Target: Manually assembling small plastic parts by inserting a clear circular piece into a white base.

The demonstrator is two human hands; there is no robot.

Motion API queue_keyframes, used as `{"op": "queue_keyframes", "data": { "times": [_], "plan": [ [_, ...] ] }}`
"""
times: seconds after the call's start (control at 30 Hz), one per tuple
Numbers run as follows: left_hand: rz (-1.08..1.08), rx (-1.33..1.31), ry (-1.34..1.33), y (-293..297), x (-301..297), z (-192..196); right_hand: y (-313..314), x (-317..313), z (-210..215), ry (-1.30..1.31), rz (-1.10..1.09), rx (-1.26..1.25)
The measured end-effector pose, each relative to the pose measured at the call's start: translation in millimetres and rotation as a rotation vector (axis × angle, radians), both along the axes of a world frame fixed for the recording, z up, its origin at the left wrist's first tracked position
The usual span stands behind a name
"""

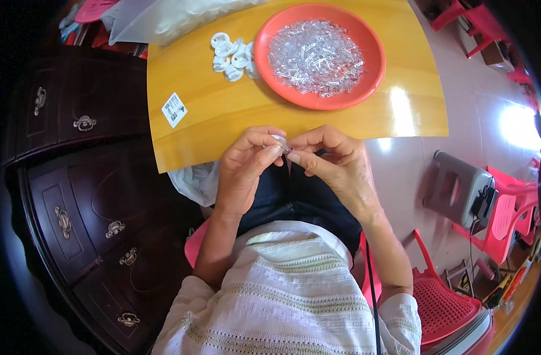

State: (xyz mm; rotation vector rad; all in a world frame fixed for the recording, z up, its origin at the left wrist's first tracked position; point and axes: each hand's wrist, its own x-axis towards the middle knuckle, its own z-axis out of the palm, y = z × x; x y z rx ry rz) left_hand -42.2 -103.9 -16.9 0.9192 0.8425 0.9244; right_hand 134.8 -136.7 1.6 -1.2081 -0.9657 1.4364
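Just past the near edge of the yellow table, my two hands meet over my lap. My left hand [251,163] pinches a small white plastic part [279,139] between thumb and fingers. Against its right side, the thumb and forefinger of my right hand [332,160] are pressed together on a tiny clear piece [288,149], mostly covered by the fingertips. Beyond the hands stands a round red tray [380,65] heaped with small clear plastic pieces [316,56]. Left of it lies a loose group of white plastic parts [234,57], round and hollow.
The yellow table [223,112] bears a white printed label [174,110] at left and a large translucent bag [188,21] at the back. A dark wooden cabinet [99,177] stands close on my left. To the right are a grey stool [459,183] and a red chair [445,305].
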Motion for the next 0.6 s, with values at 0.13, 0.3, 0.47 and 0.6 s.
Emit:
{"op": "queue_keyframes", "data": {
  "times": [0.13, 0.3, 0.47, 0.6],
  "plan": [
    [-0.002, 0.018, -0.016, 0, 2, -5, -1, -2, -2, -0.037, -0.063, -0.075],
    [0.012, -0.015, 0.010, -2, 6, -1, -2, -2, -10, -0.002, -0.096, -0.076],
    [-0.001, 0.069, -0.021, 1, 1, -8, -2, 0, -12, 0.110, -0.135, -0.107],
    [-0.004, 0.030, 0.013, -1, -5, -13, -4, -3, -13, 0.073, -0.135, -0.091]
  ]
}}
